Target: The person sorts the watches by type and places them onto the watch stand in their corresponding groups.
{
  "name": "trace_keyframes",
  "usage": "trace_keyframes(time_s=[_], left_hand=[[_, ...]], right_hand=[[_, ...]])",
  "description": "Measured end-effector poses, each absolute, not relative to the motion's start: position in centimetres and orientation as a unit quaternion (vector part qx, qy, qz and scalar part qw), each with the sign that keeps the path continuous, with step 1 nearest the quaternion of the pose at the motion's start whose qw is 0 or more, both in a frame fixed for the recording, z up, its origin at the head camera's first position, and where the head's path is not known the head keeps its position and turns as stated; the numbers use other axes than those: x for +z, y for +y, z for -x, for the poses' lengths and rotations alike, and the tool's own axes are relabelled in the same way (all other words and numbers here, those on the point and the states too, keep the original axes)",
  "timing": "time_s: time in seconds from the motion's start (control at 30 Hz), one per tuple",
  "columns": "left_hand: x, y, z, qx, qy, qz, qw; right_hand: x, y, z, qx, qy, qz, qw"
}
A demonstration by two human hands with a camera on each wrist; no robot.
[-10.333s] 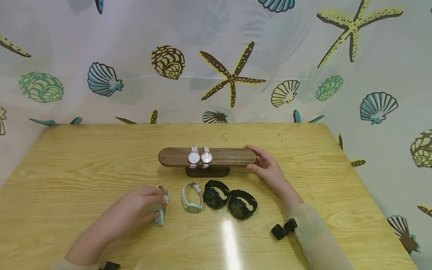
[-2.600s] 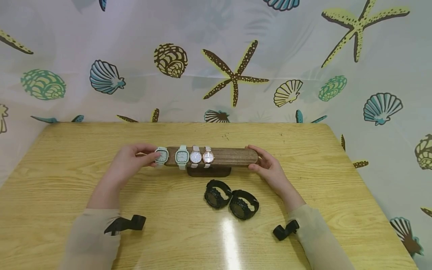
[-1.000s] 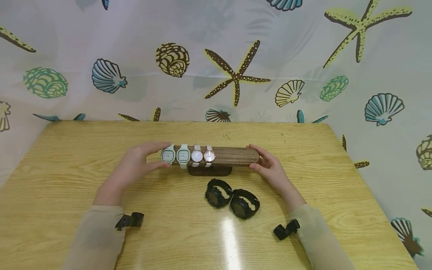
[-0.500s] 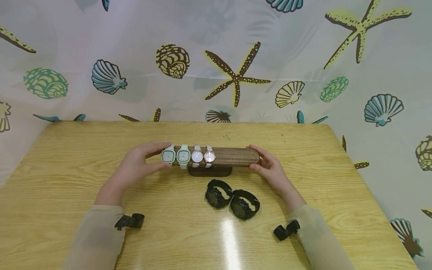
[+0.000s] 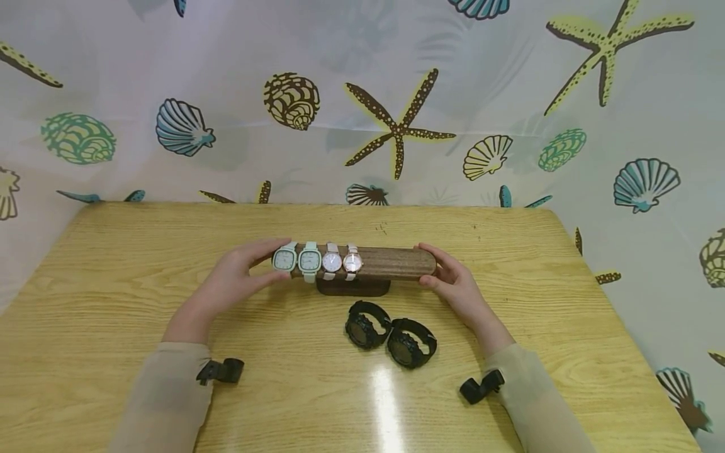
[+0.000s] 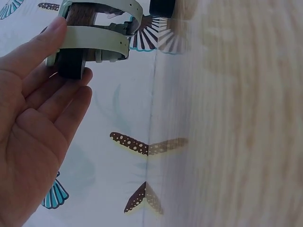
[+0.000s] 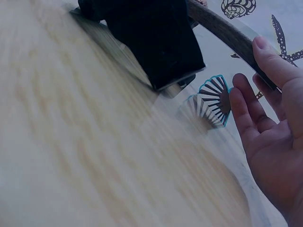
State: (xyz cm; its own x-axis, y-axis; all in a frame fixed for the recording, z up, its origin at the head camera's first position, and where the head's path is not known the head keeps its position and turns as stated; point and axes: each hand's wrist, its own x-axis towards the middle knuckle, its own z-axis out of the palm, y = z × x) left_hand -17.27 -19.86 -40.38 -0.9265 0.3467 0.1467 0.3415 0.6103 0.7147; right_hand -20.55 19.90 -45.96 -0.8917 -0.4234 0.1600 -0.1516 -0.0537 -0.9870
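A wooden watch stand (image 5: 391, 263) with a long rounded bar on a short base stands on the table. Side by side on its left half sit two mint-green square watches, the outer one (image 5: 284, 260) and the inner one (image 5: 309, 260), then two round white-strapped watches, one (image 5: 331, 262) beside the other (image 5: 352, 262). My left hand (image 5: 229, 277) pinches the outer mint watch at the bar's left end, thumb in front and fingers behind. In the left wrist view its strap (image 6: 97, 38) loops under the bar. My right hand (image 5: 453, 280) grips the bar's right end between thumb and fingers.
Two black sports watches, one (image 5: 367, 325) touching the other (image 5: 411, 343), lie on the wooden table (image 5: 294, 390) in front of the stand. Behind the table hangs a shell-and-starfish patterned cloth (image 5: 226, 69).
Both mint watches have gone from the table onto the bar. The outer one has slid right beside the inner since 2.6 s ago. In the last second both hands have stayed nearly still.
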Motion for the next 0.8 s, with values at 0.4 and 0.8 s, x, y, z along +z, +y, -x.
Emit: trace_keyframes(time_s=[0.4, 0.8], left_hand=[[-41.0, -19.7, 17.6, 0.425, 0.887, -0.179, -0.014], [-43.7, -21.4, 17.2, 0.637, 0.753, -0.162, 0.031]], right_hand=[[-46.0, 20.2, 20.5, -0.693, 0.682, 0.217, 0.092], [-46.0, 20.0, 20.6, -0.689, 0.684, 0.223, 0.088]])
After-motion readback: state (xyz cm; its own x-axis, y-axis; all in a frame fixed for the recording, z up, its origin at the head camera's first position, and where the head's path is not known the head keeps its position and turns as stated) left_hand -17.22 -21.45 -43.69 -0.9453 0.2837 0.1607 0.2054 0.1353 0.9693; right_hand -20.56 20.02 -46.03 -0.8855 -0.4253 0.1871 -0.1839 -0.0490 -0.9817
